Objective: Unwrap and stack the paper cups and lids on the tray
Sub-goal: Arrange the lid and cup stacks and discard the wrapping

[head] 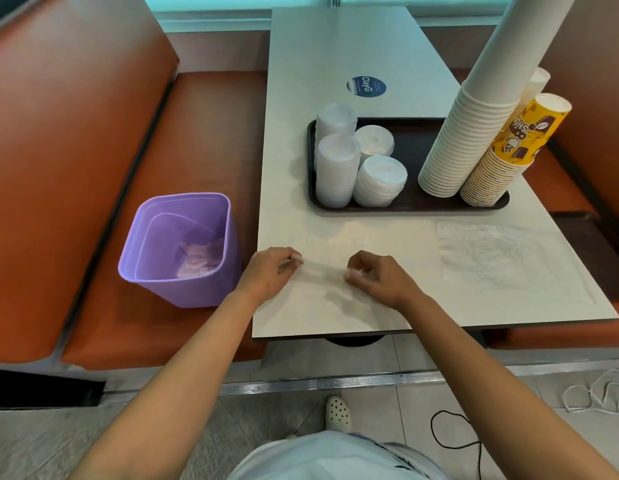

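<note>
Two hands work at the lower middle of the frame, over the near edge of the pale table (pixel 335 39): the left hand (pixel 266 271) and the right hand (pixel 380 277) each have fingers curled, pinching the ends of a clear plastic wrapper (pixel 323 268) pulled taut between them just above the tabletop. To the right of them a second clear plastic sheet (pixel 502 254) lies flat on the table. At the left of the frame a purple bin (pixel 183 247) sits on the orange bench seat (pixel 204 133), with crumpled wrapping in its bottom. Farther up, at centre right, the dark tray (pixel 405 202) rests on the table. On its left end stand four stacks of white lids (pixel 335 171), touching one another. On its right end a very tall stack of white paper cups (pixel 474 133) leans up and out of the top of the frame, and just beside it stands a shorter stack of yellow printed cups (pixel 508 157); another white stack shows behind them. Beyond the tray a round blue sticker (pixel 366 86) lies on the tabletop.
</note>
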Action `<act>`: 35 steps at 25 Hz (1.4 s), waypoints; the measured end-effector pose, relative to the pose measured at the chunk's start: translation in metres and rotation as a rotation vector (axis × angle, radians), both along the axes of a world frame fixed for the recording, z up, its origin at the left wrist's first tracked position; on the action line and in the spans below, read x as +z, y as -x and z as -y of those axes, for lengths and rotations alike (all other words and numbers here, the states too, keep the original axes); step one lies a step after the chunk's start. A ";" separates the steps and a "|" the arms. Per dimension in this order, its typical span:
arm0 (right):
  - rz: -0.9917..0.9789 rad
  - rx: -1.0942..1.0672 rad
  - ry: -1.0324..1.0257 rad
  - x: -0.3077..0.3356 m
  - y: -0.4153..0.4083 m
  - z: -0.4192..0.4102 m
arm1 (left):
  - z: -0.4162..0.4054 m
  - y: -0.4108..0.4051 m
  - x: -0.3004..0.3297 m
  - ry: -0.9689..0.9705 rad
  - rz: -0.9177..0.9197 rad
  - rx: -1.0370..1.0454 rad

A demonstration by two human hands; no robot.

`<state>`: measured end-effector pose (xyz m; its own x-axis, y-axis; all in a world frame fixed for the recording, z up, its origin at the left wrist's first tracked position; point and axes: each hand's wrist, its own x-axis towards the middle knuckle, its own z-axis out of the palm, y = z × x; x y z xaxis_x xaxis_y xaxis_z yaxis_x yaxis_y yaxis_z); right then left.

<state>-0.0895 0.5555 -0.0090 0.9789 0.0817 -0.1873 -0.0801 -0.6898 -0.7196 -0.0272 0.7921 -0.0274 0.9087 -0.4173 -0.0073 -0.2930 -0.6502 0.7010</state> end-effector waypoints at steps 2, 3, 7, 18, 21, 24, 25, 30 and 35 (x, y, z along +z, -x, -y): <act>-0.068 0.001 -0.023 -0.003 -0.002 0.004 | 0.004 -0.003 0.002 -0.001 -0.055 0.051; -0.060 -0.084 -0.064 -0.005 -0.005 0.005 | 0.006 -0.005 0.002 -0.013 -0.065 0.056; -0.024 -0.406 -0.174 -0.007 -0.034 0.003 | 0.012 -0.012 0.001 -0.057 -0.055 0.114; 0.078 -0.238 0.388 -0.012 -0.050 -0.005 | 0.024 -0.026 0.002 -0.119 -0.044 0.233; 0.165 -0.152 0.397 -0.020 -0.055 -0.006 | 0.023 -0.027 0.000 -0.134 -0.042 0.208; 0.186 -0.086 0.417 -0.023 -0.059 -0.007 | 0.025 -0.026 -0.001 -0.113 -0.056 0.195; 0.193 -0.094 0.419 -0.023 -0.059 -0.009 | 0.025 -0.026 0.000 -0.090 -0.055 0.189; 0.179 -0.171 0.429 -0.023 -0.058 -0.016 | 0.020 -0.021 -0.008 -0.105 0.036 0.138; 0.104 -0.227 0.413 -0.020 -0.053 -0.023 | 0.027 -0.015 -0.001 -0.249 0.319 0.081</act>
